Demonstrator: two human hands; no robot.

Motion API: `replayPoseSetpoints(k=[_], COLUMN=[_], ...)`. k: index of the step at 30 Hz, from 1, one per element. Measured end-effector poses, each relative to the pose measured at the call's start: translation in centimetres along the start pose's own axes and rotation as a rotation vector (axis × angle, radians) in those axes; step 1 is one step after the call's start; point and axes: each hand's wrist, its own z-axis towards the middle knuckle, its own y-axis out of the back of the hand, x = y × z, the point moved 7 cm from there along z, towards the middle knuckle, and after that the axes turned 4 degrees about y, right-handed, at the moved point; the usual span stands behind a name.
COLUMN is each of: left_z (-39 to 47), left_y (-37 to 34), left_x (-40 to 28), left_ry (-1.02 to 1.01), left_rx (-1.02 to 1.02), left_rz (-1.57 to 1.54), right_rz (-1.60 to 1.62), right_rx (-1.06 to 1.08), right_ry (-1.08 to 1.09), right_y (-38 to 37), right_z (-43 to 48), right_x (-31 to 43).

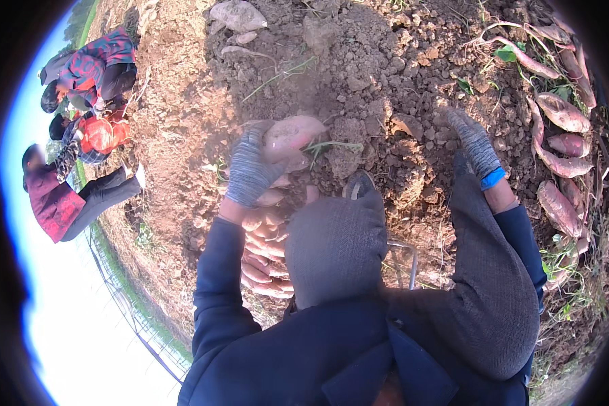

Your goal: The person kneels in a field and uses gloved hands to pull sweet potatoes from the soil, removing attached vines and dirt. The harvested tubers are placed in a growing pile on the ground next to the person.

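Observation:
My left hand (254, 165), in a grey knit glove, has its fingers and thumb around a large, dusty pink sweet potato (297, 132). It holds this at the far end of a stacked row of sweet potatoes (261, 274), which runs back along my left side. Out to the right, beyond my knee, my right hand (472, 139) reaches over loose clods of soil (411, 122). That hand wears a matching glove with a blue cuff. Its fingers look stretched out with nothing visible in them, though the fingertips are blurred against the dirt.
More sweet potatoes (561, 208) lie with vines along the right. Others (238, 16) sit on the soil ahead. My shoe (359, 187) is between my arms, near a bent metal tube (413, 264). At far left, several people (96, 68) gather by an orange-red bag (104, 134).

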Motion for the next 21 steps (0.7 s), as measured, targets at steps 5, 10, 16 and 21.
replayPoseSetpoints(k=[5,10,16,21], left_z=[-6.2,-9.9,-9.8,1.2], left_y=[2.6,0.0,-3.1,1.9], left_x=[8.7,11.0,15.8,16.6], left_ry=[0.021,-0.202,0.154,0.211], left_rx=[0.122,0.132,0.438,0.147], left_rz=[0.196,0.478,-0.166,0.395], right_rz=[-0.140,-0.037,-0.034,-0.033], right_rx=[0.148,0.127,0.104,0.118], right_ry=[-0.007,-0.047,-0.090,-0.109], right_y=[-0.9,-1.1,-0.6,-0.8], right_z=[0.1,0.1,-0.1,0.2], right_x=[-0.6,-0.8,-1.0,-1.5])
